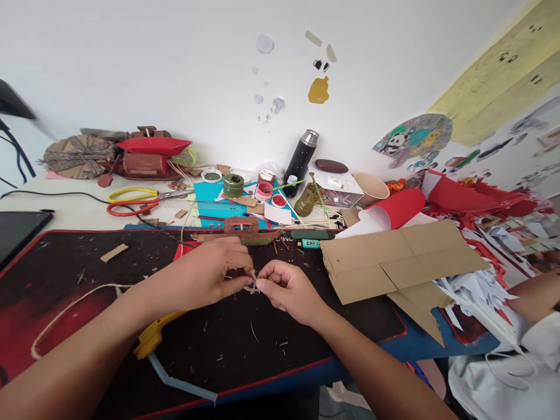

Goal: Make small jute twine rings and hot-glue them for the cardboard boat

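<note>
Work in progress at the mat [280, 344]. The piece [252, 287] is in hand, held just above the middle of the mat between the fingertips of both hands. The left hand [230, 269] is curled, its thumb and forefinger nearly closed on the piece; the right hand [289, 290] pinches it from the other side, palm loosely cupped.

Extent of work: handling of the piece is judged incomplete, as neither hand has released it and it is not seen fixed to anything. Beyond it, the boat [240, 232] already carries a cabin on its hull; whether the piece belongs to it cannot be determined. The scissors [131, 202] and the yellow tool [151, 338] lie out of hand, the latter partly hidden by the left forearm.

Condition of the piece: small, brownish, thin and irregular, with rough-looking ends. Fingers cover much of it; its material and full shape cannot be confirmed. Loose scraps [220, 357] litter the mat.
</note>
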`<state>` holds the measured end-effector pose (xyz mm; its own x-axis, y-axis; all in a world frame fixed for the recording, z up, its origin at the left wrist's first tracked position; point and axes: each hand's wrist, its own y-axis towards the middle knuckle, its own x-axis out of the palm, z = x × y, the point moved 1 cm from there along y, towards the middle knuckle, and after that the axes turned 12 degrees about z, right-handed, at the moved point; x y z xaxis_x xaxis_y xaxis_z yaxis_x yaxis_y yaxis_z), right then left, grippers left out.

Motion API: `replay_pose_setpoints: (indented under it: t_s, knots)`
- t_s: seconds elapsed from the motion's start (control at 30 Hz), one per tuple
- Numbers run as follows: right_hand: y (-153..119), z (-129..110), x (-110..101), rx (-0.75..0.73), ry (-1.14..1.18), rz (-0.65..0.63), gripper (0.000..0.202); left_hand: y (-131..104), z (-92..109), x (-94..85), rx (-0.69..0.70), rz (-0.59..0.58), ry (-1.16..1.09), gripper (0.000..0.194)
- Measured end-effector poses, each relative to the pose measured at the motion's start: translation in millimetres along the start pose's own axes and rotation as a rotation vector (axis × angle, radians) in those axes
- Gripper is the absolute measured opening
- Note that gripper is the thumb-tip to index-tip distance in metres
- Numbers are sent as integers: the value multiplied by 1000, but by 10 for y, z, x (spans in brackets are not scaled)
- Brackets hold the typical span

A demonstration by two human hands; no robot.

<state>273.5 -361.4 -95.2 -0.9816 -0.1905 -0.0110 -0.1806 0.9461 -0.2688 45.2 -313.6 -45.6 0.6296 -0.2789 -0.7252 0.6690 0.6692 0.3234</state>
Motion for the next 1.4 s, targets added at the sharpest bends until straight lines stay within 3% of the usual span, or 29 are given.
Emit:
replay_pose_setpoints:
  t_s: [0.33,0.53,0.63,0.83,1.07,1.2,1.4]
  knots:
    - [-61,64,-207,-27,148,131,47,-8,-55,130,-6,44,45,20]
    - [-105,120,-121,8,88,79,44,29,28,181,22,26,-13,15]
    - [-93,122,-83,4,114,85,45,45,22,182,58,49,-2,24]
    - [-54,123,-127,-20,208,141,46,2,-55,57,-38,121,43,26]
    - [-2,84,-108,-33,339,220,39,-45,-167,-136,-167,294,52,28]
    - [-5,48,-20,-29,316,160,41,-28,-116,-68,-137,210,40,38]
    - [-17,78,66,-17,346,117,44,-8,-73,20,-90,61,29,28]
